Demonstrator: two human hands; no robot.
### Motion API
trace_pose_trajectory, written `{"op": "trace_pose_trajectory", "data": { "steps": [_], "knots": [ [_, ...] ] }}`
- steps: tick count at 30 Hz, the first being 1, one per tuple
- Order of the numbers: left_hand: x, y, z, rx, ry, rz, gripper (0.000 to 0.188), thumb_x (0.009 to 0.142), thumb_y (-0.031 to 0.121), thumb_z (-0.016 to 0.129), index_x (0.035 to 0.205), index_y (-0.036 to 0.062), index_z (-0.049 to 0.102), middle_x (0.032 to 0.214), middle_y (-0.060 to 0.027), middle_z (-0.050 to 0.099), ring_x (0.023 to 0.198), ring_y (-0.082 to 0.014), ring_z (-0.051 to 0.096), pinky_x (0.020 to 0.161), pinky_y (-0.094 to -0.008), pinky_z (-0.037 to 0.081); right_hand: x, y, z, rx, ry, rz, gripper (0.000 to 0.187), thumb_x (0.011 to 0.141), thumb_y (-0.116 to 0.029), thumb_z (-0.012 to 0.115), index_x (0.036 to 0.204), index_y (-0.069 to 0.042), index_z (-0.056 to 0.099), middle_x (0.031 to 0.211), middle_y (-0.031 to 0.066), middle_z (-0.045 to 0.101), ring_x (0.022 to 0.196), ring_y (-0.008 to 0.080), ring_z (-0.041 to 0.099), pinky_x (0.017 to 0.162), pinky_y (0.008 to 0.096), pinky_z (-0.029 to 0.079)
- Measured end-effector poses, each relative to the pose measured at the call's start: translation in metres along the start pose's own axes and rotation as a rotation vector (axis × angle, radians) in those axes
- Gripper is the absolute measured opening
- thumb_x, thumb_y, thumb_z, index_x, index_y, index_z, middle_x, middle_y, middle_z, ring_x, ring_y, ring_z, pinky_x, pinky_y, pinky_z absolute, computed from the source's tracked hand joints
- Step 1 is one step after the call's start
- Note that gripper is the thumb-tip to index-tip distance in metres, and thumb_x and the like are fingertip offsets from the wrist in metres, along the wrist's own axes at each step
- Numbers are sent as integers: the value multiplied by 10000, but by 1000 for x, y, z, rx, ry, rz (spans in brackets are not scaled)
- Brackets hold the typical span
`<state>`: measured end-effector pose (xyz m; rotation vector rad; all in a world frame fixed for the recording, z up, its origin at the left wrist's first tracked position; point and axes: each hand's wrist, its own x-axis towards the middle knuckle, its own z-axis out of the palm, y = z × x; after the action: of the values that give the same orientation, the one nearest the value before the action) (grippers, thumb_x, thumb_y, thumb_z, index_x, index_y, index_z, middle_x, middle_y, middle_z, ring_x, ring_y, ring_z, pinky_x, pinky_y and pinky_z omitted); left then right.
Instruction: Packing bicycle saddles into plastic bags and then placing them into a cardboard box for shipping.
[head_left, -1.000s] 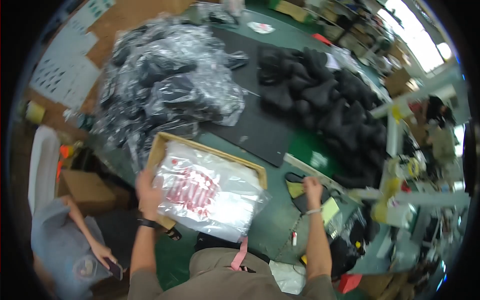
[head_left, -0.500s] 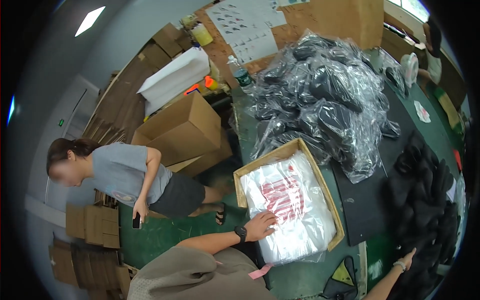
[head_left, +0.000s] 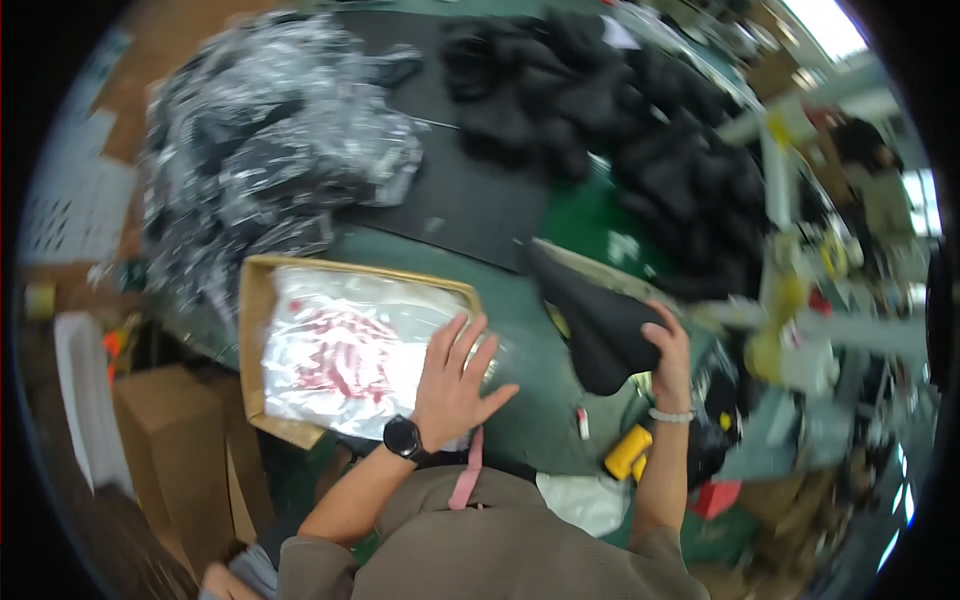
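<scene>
A black bicycle saddle (head_left: 600,325) is in my right hand (head_left: 672,355), gripped at its wide end with the narrow nose pointing away to the left. My left hand (head_left: 455,390) has its fingers spread above the near right corner of an open cardboard box (head_left: 360,268). Inside the box lies a stack of clear plastic bags (head_left: 350,340) with red print. Whether my left fingertips touch the bags cannot be made out.
Plastic-wrapped black saddles (head_left: 280,130) are heaped at the far left. A black mat (head_left: 400,200) lies beside them, with loose black saddles (head_left: 560,90) piled behind and to the right. A yellow object (head_left: 627,452) lies near my right forearm. Cardboard boxes (head_left: 170,440) stand at the left.
My view has swung right. My right hand has come back from the black pile with a saddle. My left hand has lifted from the bags' near left edge to the box's right side.
</scene>
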<state>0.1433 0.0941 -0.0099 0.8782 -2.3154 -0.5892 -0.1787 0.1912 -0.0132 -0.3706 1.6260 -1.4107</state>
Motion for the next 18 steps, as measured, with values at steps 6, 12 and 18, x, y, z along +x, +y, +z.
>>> {"op": "trace_pose_trajectory", "data": {
  "steps": [6, 12, 18],
  "knots": [
    [56, 20, 44, -35, -797, 121, 584, 625, 331, 840, 1084, 45, 621, 1130, -134, 624, 1102, -322, 585, 880, -429, 509, -63, -3, -40, 92, -194, 242, 438, 881, -216, 647, 1257, 5, 610, 1117, 81, 661, 994, 144, 625, 923, 261, 475],
    [-56, 49, 86, -146, -640, -272, 509, 651, 330, 830, 1001, 24, 624, 885, -141, 622, 801, -351, 642, 704, -437, 533, -49, 68, -11, -957, 129, -65, 769, 797, -513, 733, 1318, 22, 551, 1201, 178, 627, 1102, 306, 613, 972, 359, 474],
    [-112, 72, 93, 0, -598, -453, 597, 675, 303, 840, 1094, -30, 577, 924, -175, 617, 850, -363, 640, 719, -441, 537, -44, 149, 52, -1172, 349, -267, 647, 776, -522, 720, 1182, -31, 605, 1150, 180, 580, 1020, 393, 589, 835, 492, 502]
  ]
}}
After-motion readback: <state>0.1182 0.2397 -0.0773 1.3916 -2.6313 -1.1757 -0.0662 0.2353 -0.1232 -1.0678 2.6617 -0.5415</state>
